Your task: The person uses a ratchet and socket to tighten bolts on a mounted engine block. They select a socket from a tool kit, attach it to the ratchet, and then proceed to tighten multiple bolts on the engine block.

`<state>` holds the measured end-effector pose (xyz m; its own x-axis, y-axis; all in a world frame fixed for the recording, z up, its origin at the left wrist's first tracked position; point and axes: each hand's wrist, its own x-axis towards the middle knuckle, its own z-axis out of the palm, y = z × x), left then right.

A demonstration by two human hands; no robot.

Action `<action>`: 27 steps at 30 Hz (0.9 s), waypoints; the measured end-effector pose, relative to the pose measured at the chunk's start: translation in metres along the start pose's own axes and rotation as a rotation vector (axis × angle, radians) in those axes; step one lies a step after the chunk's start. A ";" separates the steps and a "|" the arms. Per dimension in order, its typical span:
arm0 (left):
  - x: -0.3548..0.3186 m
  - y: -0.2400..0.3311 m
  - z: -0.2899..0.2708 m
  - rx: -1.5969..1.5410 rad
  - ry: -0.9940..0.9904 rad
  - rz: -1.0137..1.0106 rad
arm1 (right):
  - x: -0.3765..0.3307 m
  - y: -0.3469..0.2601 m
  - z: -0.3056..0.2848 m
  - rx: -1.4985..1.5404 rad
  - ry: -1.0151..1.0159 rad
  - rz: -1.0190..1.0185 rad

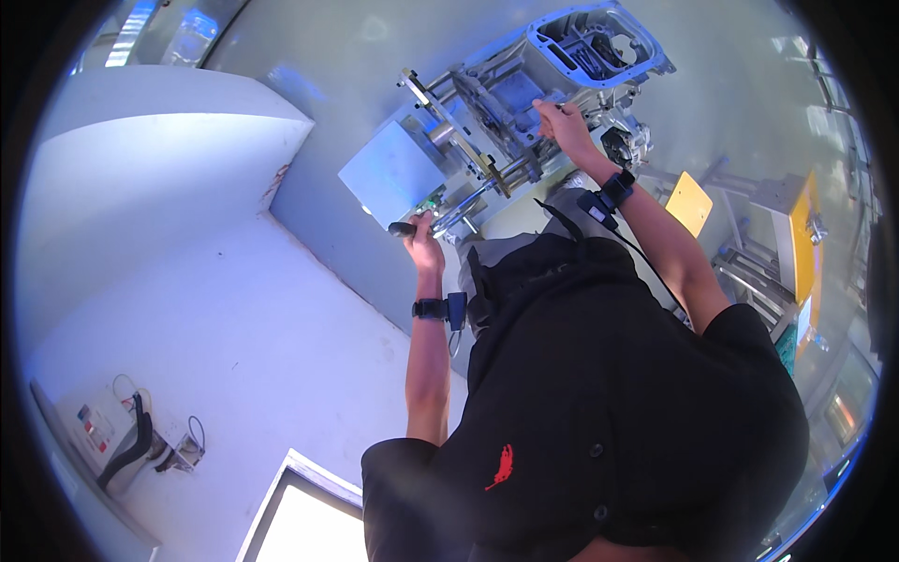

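Observation:
A grey cast-metal housing (599, 42) with an open top sits clamped on a fixture of steel rods and plates (468, 150). My left hand (423, 239) is closed around the black knob (403, 228) of a lever that sticks out from the fixture's lower side. My right hand (562, 122) reaches further up, its fingers curled over the housing's near edge. Each wrist carries a black band with a small device. My black shirt fills the lower middle of the view.
A flat light-blue plate (393, 173) hangs on the fixture's left side. Yellow-panelled frames (801, 234) and a yellow plate (688, 201) stand to the right. A white box with cables (112, 426) sits at lower left, a bright panel (300, 525) at the bottom.

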<state>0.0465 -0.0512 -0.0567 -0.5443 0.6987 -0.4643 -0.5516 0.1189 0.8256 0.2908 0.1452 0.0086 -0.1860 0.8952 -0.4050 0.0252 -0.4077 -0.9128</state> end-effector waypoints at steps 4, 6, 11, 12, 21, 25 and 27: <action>-0.001 0.001 0.001 0.133 0.033 0.017 | -0.004 0.005 -0.012 -0.275 -0.044 -0.263; 0.001 0.001 0.001 0.182 0.053 0.005 | -0.009 0.000 -0.020 -0.746 -0.195 -0.317; 0.000 0.003 0.010 0.158 0.030 0.040 | -0.009 0.008 -0.047 -0.876 -0.205 -0.386; 0.000 0.000 0.009 0.165 0.025 0.044 | -0.009 0.005 -0.053 -0.968 -0.127 -0.479; 0.002 -0.017 -0.011 0.364 0.094 -0.040 | -0.048 0.049 -0.101 -0.164 -0.029 -0.140; 0.004 -0.025 -0.017 0.467 0.048 0.036 | -0.044 0.093 -0.123 -0.481 0.057 0.014; 0.001 -0.030 -0.017 0.484 0.032 0.075 | -0.054 0.095 -0.118 -0.281 0.064 0.078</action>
<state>0.0517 -0.0662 -0.0874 -0.5947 0.6969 -0.4008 -0.1565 0.3886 0.9080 0.4188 0.0792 -0.0626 -0.1104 0.8761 -0.4692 0.3098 -0.4182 -0.8539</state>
